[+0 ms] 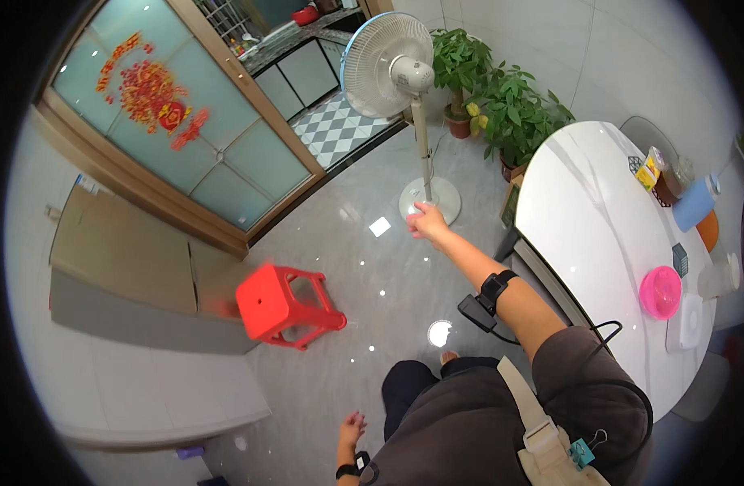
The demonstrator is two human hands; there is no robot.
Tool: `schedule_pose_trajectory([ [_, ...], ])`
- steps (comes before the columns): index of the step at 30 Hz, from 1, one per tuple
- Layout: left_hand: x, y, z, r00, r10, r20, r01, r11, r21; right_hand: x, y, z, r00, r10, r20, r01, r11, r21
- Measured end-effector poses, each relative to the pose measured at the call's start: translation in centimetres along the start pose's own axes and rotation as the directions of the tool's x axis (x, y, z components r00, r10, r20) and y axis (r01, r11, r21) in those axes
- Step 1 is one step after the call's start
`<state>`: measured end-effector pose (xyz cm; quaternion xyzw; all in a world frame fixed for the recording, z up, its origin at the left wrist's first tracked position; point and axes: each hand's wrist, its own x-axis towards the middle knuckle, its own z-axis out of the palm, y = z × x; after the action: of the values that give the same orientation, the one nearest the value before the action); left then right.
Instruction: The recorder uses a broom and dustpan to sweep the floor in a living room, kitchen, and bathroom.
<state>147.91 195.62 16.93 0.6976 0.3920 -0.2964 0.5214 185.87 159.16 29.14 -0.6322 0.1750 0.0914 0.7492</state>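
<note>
My right arm reaches forward over the floor, and my right hand (430, 224) appears in front of the round base of a white standing fan (418, 73). Nothing shows in that hand; its fingers are partly curled, with one digit standing apart. My left hand (351, 429) hangs low beside my body, its fingers loosely bent and no object visible in it. A red plastic stool (265, 304) stands on the grey tiled floor (347, 267), ahead and to the left. The fan's head is turned towards the sliding door, and whether its blades spin cannot be told.
A frosted-glass sliding door (256, 176) opens onto a kitchen with a checkered floor (335, 129). Potted plants (521, 115) stand behind the fan. At right, a white marbled table (582, 243) holds a pink bowl (659, 293) and a blue bottle (695, 203). A beige appliance or cabinet (126, 243) stands left.
</note>
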Motion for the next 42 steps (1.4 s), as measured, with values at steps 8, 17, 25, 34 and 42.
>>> schedule_pose_trajectory([
  [8,11.5,10.1,-8.5,0.997,-0.078,-0.021,0.078,0.996,0.029,16.9,2.7,-0.5,0.884,-0.104,-0.456,0.004,0.976,-0.216],
  [17,23.7,32.4,-9.1,0.977,0.215,-0.006,-0.215,0.976,-0.026,29.9,-2.3,-3.6,0.744,-0.095,-0.661,-0.191,0.918,-0.347],
  [25,24.5,45.1,-6.3,0.962,0.269,-0.052,-0.271,0.961,-0.048,39.3,-7.8,-5.3,0.641,-0.386,-0.663,-0.040,0.846,-0.531],
  [34,21.9,42.1,-1.3,0.980,-0.196,0.021,0.196,0.980,0.022,43.5,-5.7,-7.7,0.741,-0.308,-0.597,-0.099,0.829,-0.551],
  [42,22.2,44.5,-0.7,0.999,-0.035,0.018,0.035,0.999,0.019,41.5,-6.0,-7.6,0.802,-0.390,-0.451,0.037,0.788,-0.615],
])
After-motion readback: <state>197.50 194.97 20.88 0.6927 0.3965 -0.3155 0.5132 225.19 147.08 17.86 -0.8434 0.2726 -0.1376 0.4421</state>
